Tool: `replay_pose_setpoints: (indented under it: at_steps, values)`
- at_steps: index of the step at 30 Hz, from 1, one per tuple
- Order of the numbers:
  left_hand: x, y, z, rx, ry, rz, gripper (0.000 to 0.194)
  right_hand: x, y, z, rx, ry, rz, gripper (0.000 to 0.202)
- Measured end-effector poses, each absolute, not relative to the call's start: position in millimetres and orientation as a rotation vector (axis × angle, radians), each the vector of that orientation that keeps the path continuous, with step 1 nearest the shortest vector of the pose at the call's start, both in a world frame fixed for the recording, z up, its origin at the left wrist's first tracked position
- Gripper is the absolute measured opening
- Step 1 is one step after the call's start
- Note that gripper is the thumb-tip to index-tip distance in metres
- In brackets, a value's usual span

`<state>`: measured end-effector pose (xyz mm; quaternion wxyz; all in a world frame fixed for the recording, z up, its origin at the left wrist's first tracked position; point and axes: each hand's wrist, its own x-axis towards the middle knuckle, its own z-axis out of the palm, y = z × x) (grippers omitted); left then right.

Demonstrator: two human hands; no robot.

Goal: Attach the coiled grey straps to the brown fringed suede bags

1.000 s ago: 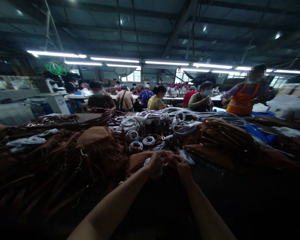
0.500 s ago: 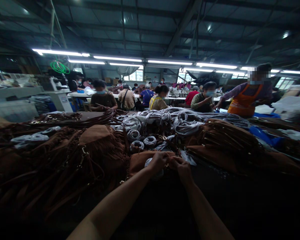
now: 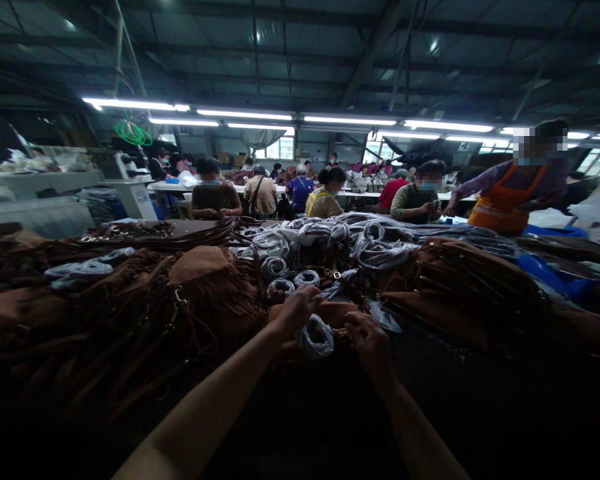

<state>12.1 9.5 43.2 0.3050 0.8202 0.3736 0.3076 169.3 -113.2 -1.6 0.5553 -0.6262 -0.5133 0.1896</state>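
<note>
Wrapped coil (image 3: 311,348) centre; brown bag (image 3: 337,312) just behind it. Left hand (image 3: 295,311) upper-left of coil, right hand (image 3: 371,339) right; fingers curled, can't tell if either grips.

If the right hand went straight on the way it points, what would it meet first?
Probably the broad brown leather-like piece just ahead of the right hand; depth is unclear, so they may already be touching.

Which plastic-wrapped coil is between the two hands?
The frontmost coil, low in the picture, with the left hand and right hand on either side. The other wrapped coils lie farther back.
</note>
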Motion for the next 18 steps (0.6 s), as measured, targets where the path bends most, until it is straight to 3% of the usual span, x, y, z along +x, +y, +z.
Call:
replay_pose_setpoints:
  at_steps: [5, 7, 13, 18]
  values:
    - [-16.9, 8.5, 23.5, 2.238, 1.199, 0.746, 0.024, 132.8, -122.1, 5.4, -1.669, -1.918, 0.168, 0.053]
    - [-21.5, 8.8, 15.4, 2.212, 1.15, 0.816, 0.027, 129.8, -120.7, 8.9, -1.704, -1.967, 0.169, 0.046]
    - [-36.0, -13.9, 15.7, 2.216, 1.019, 0.962, 0.026, 161.1, -126.7, 26.2, -1.315, -1.648, 0.44, 0.029]
    - [-34.1, -44.3, 15.0, 2.598, 0.85, 0.596, 0.035, 196.0, -141.8, 32.1, -1.177, -1.341, 0.549, 0.028]
